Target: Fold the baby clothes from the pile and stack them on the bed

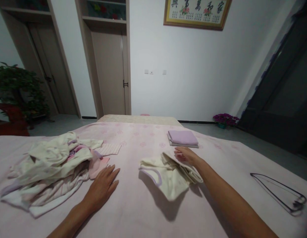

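My left hand (104,181) lies with its fingers stretched out on the bedspread, beside a heap of rumpled clothes (54,162), and holds nothing. A cream shirt (170,175) with lilac trim, partly folded, is in front of me; its near part is raised off the bed and casts a shadow. At the shirt's right side my right hand (187,155) is closed on its far edge, the fingers curled and partly hidden by the cloth. Just beyond that hand rests a neat folded stack (183,138), lilac on top and grey beneath.
The pink patterned bedspread (133,205) covers the bed. Toward the right edge lies a thin black wire-like frame (277,191). Past the bed are a closed door (109,69), a purple flower pot (225,119) and a leafy plant (19,89).
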Tool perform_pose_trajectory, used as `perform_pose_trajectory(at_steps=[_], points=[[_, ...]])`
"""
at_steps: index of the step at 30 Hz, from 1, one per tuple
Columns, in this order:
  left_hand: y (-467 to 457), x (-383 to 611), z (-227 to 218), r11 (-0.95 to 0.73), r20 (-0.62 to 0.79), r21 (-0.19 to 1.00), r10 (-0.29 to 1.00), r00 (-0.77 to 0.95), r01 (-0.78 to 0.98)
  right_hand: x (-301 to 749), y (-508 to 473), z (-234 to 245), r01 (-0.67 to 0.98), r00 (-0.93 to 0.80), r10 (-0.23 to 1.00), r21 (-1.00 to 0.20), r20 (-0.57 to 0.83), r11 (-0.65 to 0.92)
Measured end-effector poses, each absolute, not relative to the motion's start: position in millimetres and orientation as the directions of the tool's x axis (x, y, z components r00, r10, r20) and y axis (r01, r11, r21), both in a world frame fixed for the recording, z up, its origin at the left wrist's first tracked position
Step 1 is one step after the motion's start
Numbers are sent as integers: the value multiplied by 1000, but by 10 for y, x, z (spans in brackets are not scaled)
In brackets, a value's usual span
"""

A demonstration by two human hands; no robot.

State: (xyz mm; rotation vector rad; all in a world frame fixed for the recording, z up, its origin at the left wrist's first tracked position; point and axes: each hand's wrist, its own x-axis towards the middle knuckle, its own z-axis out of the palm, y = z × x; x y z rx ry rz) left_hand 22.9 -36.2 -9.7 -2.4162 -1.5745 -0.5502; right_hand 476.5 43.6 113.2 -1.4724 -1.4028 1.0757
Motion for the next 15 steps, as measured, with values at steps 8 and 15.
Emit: perform_pose_trajectory(at_steps=[8, 15], points=[[-371, 259, -104, -424, 451, 31, 814, 366, 905, 4443, -125, 1117, 837, -265, 919, -404, 293, 370], [-395, 247, -102, -424, 453, 48, 816, 358, 905, 3871, -318, 896, 741, -664, 734, -9, 143, 672]])
